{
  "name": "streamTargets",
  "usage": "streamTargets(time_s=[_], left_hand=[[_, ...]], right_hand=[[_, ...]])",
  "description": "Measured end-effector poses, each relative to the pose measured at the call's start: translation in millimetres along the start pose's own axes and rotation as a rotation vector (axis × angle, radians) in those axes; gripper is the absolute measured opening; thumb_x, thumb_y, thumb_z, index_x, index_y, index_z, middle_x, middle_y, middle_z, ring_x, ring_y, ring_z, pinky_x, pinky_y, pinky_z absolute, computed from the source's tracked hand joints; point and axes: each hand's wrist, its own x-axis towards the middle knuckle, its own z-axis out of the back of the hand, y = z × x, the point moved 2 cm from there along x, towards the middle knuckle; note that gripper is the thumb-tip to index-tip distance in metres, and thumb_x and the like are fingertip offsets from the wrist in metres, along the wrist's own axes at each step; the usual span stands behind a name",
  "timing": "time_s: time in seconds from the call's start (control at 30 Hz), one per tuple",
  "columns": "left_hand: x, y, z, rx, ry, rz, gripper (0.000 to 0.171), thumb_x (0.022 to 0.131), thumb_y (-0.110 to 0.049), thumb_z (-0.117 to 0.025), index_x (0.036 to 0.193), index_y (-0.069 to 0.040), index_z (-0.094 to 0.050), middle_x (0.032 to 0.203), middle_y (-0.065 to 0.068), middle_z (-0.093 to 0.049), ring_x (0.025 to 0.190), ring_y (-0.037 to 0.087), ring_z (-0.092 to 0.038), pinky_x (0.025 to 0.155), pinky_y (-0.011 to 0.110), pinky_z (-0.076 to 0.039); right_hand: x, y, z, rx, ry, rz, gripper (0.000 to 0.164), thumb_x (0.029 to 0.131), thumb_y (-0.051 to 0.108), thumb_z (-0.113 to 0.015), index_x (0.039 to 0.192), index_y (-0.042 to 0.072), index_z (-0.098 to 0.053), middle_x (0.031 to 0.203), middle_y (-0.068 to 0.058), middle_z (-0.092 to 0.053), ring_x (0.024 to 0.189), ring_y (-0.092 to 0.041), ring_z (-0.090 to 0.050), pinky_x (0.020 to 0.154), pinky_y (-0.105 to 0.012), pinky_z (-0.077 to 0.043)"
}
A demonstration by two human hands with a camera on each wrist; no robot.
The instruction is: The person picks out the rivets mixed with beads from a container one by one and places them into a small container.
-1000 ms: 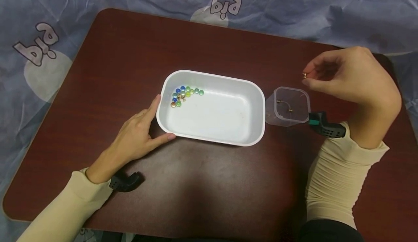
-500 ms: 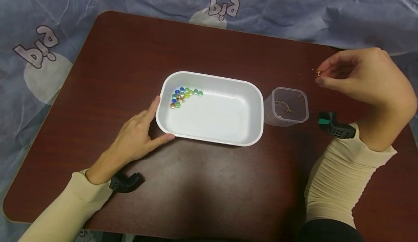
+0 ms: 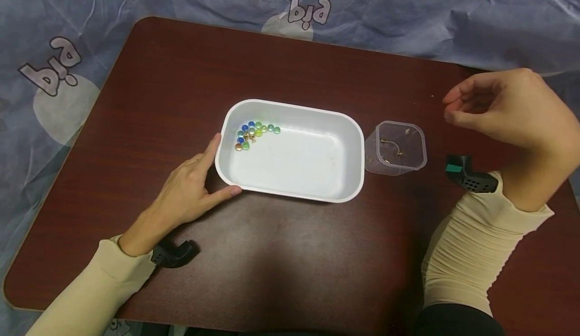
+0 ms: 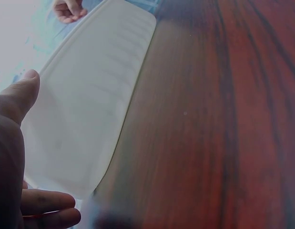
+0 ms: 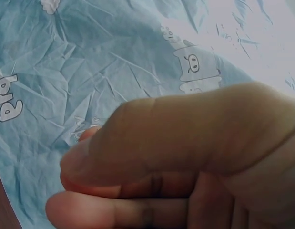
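Note:
A white rectangular tray (image 3: 296,167) lies mid-table in the head view, with several coloured glass marbles (image 3: 259,125) and a few small gold pieces (image 3: 248,136) in its left end. My left hand (image 3: 185,190) braces the tray's near left corner, straight fingers along the left wall and thumb on the front rim. To the right, my right hand (image 3: 507,107) hovers above the table, fingers curled and thumb tip close to the fingertips. No gold piece shows at those tips; whether one is hidden there I cannot tell. The right wrist view shows the thumb (image 5: 152,140) covering the fingers.
A clear plastic cup (image 3: 401,147) stands against the tray's right end, with small gold pieces (image 3: 400,153) and a pale curved strand inside. Tiny specks dot the brown table (image 3: 281,260) near the right hand. Patterned blue-grey cloth (image 3: 385,8) lies beyond the table's far edge.
My right hand has moved right, away from over the cup. The small gold piece between its fingertips earlier is out of sight now. The left hand stays at the tray.

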Motion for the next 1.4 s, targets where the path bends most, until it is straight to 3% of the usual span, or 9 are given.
streamTargets(time_s=[0.23, 0.6, 0.87, 1.13, 1.4], left_hand=[[-0.8, 0.4, 0.2, 0.0, 0.016, 0.017, 0.102, 0.088, -0.071, -0.054, 0.156, -0.002, -0.023, 0.135, 0.028, -0.055, 0.11, 0.038, -0.06, 0.087, 0.054, -0.047], [-1.1, 0.9, 0.3, -0.009, 0.01, 0.012, 0.103, 0.087, -0.073, -0.052, 0.157, -0.003, -0.022, 0.135, 0.029, -0.055, 0.11, 0.038, -0.06, 0.087, 0.054, -0.047], [-1.0, 1.5, 0.9, -0.003, 0.006, 0.014, 0.103, 0.087, -0.073, -0.05, 0.156, -0.002, -0.023, 0.134, 0.028, -0.056, 0.109, 0.037, -0.06, 0.086, 0.053, -0.048], [-1.2, 1.3, 1.0, -0.005, 0.001, 0.01, 0.104, 0.087, -0.076, -0.047, 0.156, -0.002, -0.023, 0.132, 0.029, -0.056, 0.107, 0.037, -0.061, 0.085, 0.054, -0.047], [-0.3, 0.7, 0.1, -0.012, 0.002, 0.001, 0.104, 0.087, -0.076, -0.045, 0.156, -0.002, -0.023, 0.135, 0.028, -0.055, 0.113, 0.038, -0.059, 0.088, 0.054, -0.047]], right_hand=[[-3, 1, 0, -0.001, -0.007, -0.001, 0.012, 0.08, 0.005, -0.079, 0.089, 0.009, -0.072, 0.071, 0.024, -0.063, 0.063, 0.008, -0.058, 0.06, -0.008, -0.038], [0, 7, -4, 0.005, 0.016, 0.019, 0.013, 0.081, 0.009, -0.078, 0.093, 0.008, -0.073, 0.073, 0.024, -0.066, 0.063, 0.007, -0.059, 0.061, -0.008, -0.038], [5, 22, -13, 0.02, 0.034, 0.082, 0.013, 0.082, 0.008, -0.078, 0.094, 0.008, -0.074, 0.075, 0.021, -0.067, 0.064, 0.003, -0.058, 0.061, -0.01, -0.038], [12, 43, -21, -0.089, 0.036, 0.22, 0.01, 0.084, 0.012, -0.077, 0.093, 0.013, -0.074, 0.074, 0.017, -0.068, 0.06, 0.0, -0.057, 0.058, -0.014, -0.039], [17, 60, -27, -0.079, 0.046, 0.258, 0.007, 0.085, 0.012, -0.075, 0.091, 0.014, -0.073, 0.076, 0.013, -0.069, 0.061, -0.003, -0.056, 0.059, -0.015, -0.039]])
